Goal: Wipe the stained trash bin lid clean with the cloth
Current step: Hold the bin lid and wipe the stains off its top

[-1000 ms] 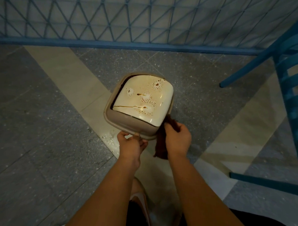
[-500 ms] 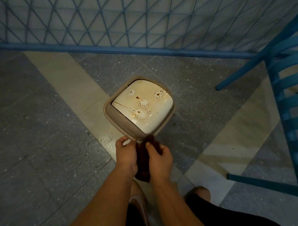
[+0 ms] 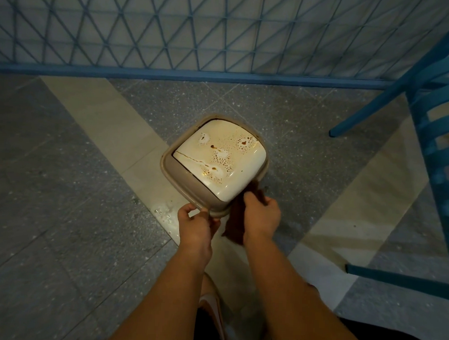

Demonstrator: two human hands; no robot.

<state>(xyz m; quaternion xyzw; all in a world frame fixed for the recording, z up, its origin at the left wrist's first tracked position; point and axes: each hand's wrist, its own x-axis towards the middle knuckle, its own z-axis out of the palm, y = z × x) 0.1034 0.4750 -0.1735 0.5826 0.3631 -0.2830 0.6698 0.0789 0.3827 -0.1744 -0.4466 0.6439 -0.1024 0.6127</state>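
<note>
The trash bin [image 3: 178, 179] stands on the floor ahead of me, beige with a cream swing lid [image 3: 240, 168]. Brown stains, spots and a thin dried streak cover the lid. My left hand [image 3: 197, 226] grips the bin's near rim at its front corner. My right hand [image 3: 261, 217] holds a dark brown cloth [image 3: 235, 227] bunched against the bin's near right edge, and the cloth hangs down below the hand.
A blue chair [image 3: 432, 156] stands at the right, its legs reaching toward the bin. A blue lattice fence [image 3: 222, 42] runs across the back. Wet drops [image 3: 163, 211] lie on the floor tile left of my left hand. My foot [image 3: 211, 309] shows below.
My right hand with the cloth has moved right, apart from my left hand, to the bin's near right edge. My left hand has taken hold of the rim again.
</note>
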